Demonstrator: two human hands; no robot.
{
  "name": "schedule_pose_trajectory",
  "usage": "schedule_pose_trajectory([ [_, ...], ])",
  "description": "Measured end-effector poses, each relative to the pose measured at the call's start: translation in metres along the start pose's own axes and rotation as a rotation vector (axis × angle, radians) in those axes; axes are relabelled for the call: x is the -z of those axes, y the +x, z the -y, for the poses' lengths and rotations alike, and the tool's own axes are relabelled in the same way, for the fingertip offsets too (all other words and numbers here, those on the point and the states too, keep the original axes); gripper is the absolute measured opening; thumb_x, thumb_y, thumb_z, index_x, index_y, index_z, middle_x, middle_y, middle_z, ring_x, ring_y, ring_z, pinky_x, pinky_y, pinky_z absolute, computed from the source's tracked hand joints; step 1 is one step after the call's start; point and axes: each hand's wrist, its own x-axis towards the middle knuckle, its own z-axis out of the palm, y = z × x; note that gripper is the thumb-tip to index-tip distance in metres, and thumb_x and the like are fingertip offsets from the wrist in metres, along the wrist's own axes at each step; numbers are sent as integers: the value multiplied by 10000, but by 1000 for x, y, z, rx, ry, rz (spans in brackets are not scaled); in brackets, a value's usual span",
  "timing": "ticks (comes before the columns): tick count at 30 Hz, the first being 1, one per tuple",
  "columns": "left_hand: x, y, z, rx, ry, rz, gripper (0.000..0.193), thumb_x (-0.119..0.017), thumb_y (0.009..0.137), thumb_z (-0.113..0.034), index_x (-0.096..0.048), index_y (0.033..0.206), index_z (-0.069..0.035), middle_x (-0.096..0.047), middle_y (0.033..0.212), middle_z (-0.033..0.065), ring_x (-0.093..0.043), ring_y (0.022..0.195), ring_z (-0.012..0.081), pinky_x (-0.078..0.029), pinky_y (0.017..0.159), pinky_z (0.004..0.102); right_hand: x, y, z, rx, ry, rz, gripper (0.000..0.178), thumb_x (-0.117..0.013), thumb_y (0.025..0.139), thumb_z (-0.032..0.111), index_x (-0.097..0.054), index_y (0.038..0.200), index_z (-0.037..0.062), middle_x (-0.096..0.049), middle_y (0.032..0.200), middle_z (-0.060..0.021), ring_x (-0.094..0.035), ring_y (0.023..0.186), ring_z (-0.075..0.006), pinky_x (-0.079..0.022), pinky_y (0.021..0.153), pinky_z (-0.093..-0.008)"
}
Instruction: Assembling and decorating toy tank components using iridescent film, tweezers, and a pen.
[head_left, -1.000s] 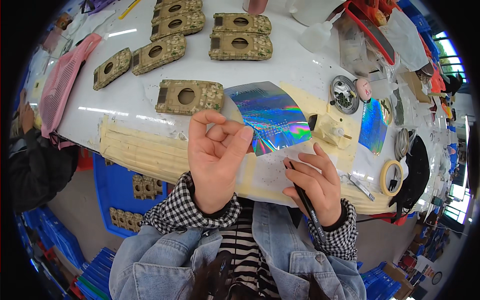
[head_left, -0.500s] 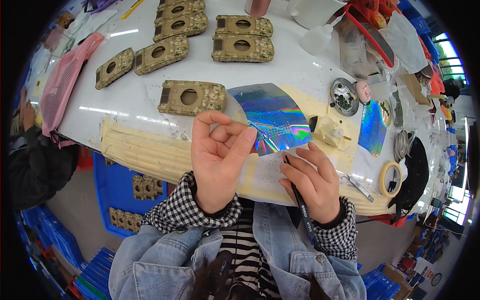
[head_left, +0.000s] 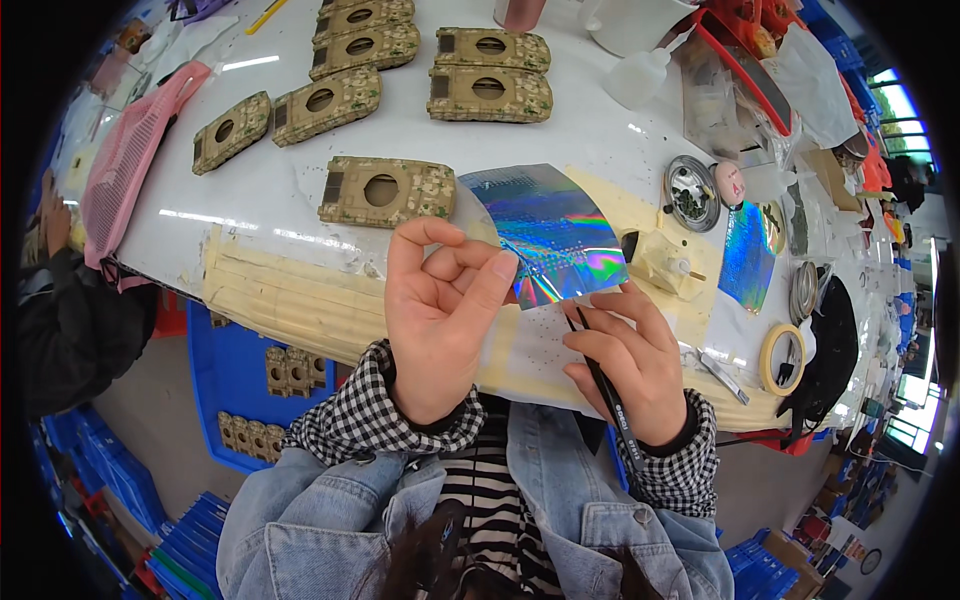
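Note:
My left hand (head_left: 436,320) pinches the left edge of a shiny blue holographic sheet (head_left: 560,225) between thumb and forefinger, holding it tilted above the table. In my right hand (head_left: 635,365) lies a pair of slim black tweezers (head_left: 622,418), tips pointing up and away from me. Its raised fingertips are at the sheet's lower right edge; whether they touch it I cannot tell. Just beyond my left hand rests a camouflage-painted model tank hull (head_left: 418,190) with a round hole in its top.
Several similar hulls (head_left: 490,92) stand farther back. A pink basket (head_left: 135,165) is at left. On the right are a yellow-taped block (head_left: 665,265), another holographic sheet (head_left: 747,262), a round metal tin (head_left: 690,195), a tape roll (head_left: 782,358) and a metal-bladed tool (head_left: 722,376). Below sits a blue tray (head_left: 215,385).
The tweezers have turned slightly in my right hand, and two separate tips now show. My left hand keeps its pinch on the sheet. The whole view has shifted a little.

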Motion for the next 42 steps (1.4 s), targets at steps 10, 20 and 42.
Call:
schedule_pose_trajectory([
  [10,1,0,1,-13,10,22,344,-596,874,51,-365,1104,-59,-639,916,110,-621,806,109,-505,675,221,17,-5,6,-18,104,-131,319,-729,759,183,-640,1026,32,-670,988,-114,-607,961,-286,-486,924,-477],
  [20,0,0,-2,21,67,65,354,-606,875,46,-346,1097,-46,-660,872,123,-645,790,135,-550,707,252,21,21,11,87,128,-250,377,-769,710,201,-680,1047,57,-676,956,-84,-647,959,-252,-511,892,-435],
  [42,2,-1,-4,104,25,76,394,-593,867,59,-334,1145,-44,-659,907,132,-662,822,162,-573,747,279,4,27,3,-9,220,-226,382,-765,703,140,-683,1070,76,-662,970,-84,-648,958,-239,-499,920,-432],
])
